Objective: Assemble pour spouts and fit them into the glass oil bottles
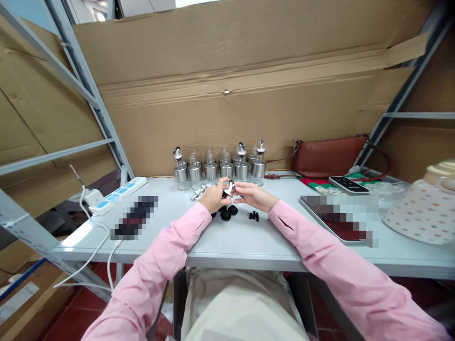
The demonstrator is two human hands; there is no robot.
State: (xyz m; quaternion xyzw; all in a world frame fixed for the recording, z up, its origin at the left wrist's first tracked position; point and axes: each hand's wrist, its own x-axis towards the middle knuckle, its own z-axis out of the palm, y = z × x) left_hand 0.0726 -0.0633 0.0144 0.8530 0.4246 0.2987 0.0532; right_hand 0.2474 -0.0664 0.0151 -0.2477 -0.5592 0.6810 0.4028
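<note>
Both hands meet over the middle of the table around a silver and black pourer spout (229, 189). My left hand (213, 196) is closed on its left side, and the fingertips of my right hand (256, 196) press at its right. Below them lie several round black caps (226, 214). A few small black plugs (254, 216) sit under my right hand. Silver spout pieces (198, 193) are heaped left of my left hand and partly hidden by it. Behind stand rows of glass bottles with metal sleeves (211, 171); some carry a spout, such as the rightmost bottle (259, 166).
At left lie a power strip (121, 193) with a white cable and a blurred dark device (135, 218). At right are a tablet (330, 218), a phone (348, 185), a brown bag (330, 157) and a dotted white container (423, 208). Cardboard (249, 109) walls the back.
</note>
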